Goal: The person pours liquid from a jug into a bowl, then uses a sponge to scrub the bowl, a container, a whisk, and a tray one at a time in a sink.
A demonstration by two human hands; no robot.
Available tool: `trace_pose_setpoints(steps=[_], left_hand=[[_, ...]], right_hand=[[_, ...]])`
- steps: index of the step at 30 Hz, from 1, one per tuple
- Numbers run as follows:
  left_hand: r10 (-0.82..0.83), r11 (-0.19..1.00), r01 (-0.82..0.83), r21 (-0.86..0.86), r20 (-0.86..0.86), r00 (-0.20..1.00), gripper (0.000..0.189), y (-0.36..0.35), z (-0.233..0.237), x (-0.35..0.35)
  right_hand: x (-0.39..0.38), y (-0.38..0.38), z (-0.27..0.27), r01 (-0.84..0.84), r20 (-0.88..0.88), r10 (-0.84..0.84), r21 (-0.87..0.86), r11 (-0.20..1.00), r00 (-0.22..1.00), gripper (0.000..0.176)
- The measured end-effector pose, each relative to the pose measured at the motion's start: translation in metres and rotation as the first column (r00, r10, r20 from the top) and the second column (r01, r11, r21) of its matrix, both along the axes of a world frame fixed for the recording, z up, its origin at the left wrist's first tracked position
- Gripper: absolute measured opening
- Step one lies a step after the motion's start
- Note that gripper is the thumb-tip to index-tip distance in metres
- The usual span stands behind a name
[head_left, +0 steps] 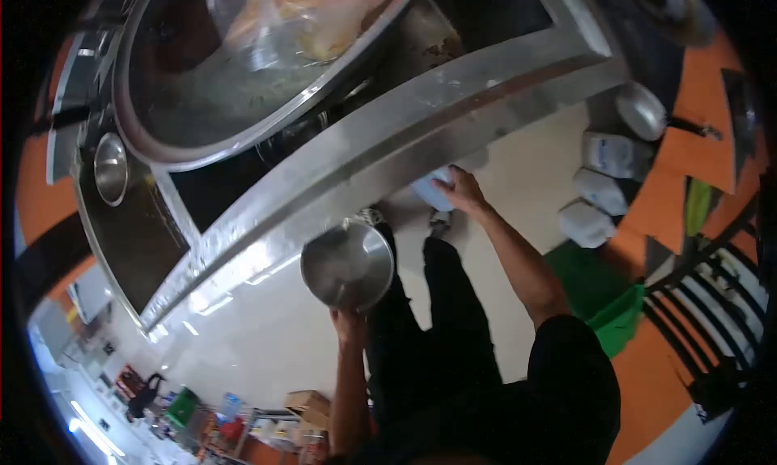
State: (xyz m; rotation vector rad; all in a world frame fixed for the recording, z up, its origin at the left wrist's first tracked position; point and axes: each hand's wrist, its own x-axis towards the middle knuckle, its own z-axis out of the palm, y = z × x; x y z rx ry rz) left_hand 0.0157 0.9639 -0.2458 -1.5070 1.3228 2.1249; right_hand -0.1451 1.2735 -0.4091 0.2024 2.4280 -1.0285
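Observation:
My left hand (pixel 350 326) grips the near edge of a round stainless steel bowl (pixel 346 263), held low in front of my legs. The bowl's inside faces up, and nothing clear shows in it. To the right, my right hand (pixel 463 191) is closed on a light blue object (pixel 432 188), partly hidden beneath the steel counter's edge; its kind is hard to make out. Above both hands runs the steel counter front (pixel 356 161). A large round metal pan (pixel 235 153) sits on it, with a clear plastic bag (pixel 299 28) of orange-yellow food inside.
A small metal bowl (pixel 111 169) stands on the counter's left side. At right, a pan with a dark handle (pixel 642 110) hangs or rests above several white plastic jugs (pixel 588 224). A green bag (pixel 619 315) lies nearby. Shelves and a cardboard box (pixel 307 407) stand behind me.

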Motion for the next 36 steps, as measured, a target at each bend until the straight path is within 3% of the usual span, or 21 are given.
trace_pose_setpoints(steps=[2, 4, 6, 8, 11, 14, 22, 25, 28, 31, 36], left_hand=[[0.023, 0.999, -0.025, -0.043, -0.049, 0.999, 0.047, 0.013, -0.008, -0.003], [-0.003, 0.998, 0.009, 0.057, -0.111, 0.994, 0.044, 0.013, -0.024, 0.003], [0.055, 0.998, -0.055, -0.008, 0.013, 0.998, 0.041, 0.042, 0.001, -0.026], [-0.044, 0.998, 0.046, 0.041, -0.050, 0.998, 0.038, 0.047, -0.024, -0.032], [-0.140, 0.989, 0.140, 0.055, -0.002, 0.990, 0.036, 0.069, 0.008, -0.057], [-0.303, 0.953, 0.304, 0.009, -0.066, 0.951, 0.037, 0.085, -0.050, -0.043], [-0.426, 0.891, 0.385, -0.242, -0.150, 0.892, 0.039, 0.115, -0.051, -0.049], [-0.485, 0.842, 0.437, -0.317, -0.091, 0.870, 0.041, 0.110, -0.037, -0.053], [-0.483, 0.831, 0.439, -0.341, -0.053, 0.874, 0.043, 0.107, -0.041, -0.049], [-0.441, 0.875, 0.373, -0.308, -0.193, 0.876, 0.046, 0.109, -0.075, -0.039], [-0.513, 0.807, 0.441, -0.393, -0.097, 0.853, 0.052, 0.100, -0.061, -0.047]], right_hand=[[0.009, 0.002, 0.103, -0.069, 0.015, 0.068, 0.089, 0.994, 0.998, 0.053], [0.021, -0.001, 0.180, -0.175, 0.066, 0.164, 0.250, 0.952, 0.984, 0.052], [0.026, -0.004, 0.260, -0.332, 0.191, 0.286, 0.287, 0.898, 0.939, 0.051], [0.033, -0.001, 0.299, -0.466, 0.292, 0.382, 0.319, 0.826, 0.877, 0.050], [0.046, -0.003, 0.326, -0.583, 0.415, 0.441, 0.330, 0.742, 0.796, 0.047], [0.049, -0.002, 0.341, -0.587, 0.484, 0.396, 0.349, 0.730, 0.780, 0.045], [0.041, -0.006, 0.325, -0.597, 0.553, 0.323, 0.435, 0.675, 0.768, 0.037], [0.031, -0.012, 0.310, -0.650, 0.610, 0.335, 0.417, 0.635, 0.718, 0.033], [0.026, -0.018, 0.298, -0.685, 0.634, 0.347, 0.420, 0.596, 0.691, 0.032], [0.028, -0.020, 0.284, -0.690, 0.618, 0.363, 0.444, 0.571, 0.698, 0.032], [0.023, -0.027, 0.275, -0.680, 0.620, 0.336, 0.475, 0.558, 0.709, 0.034]])
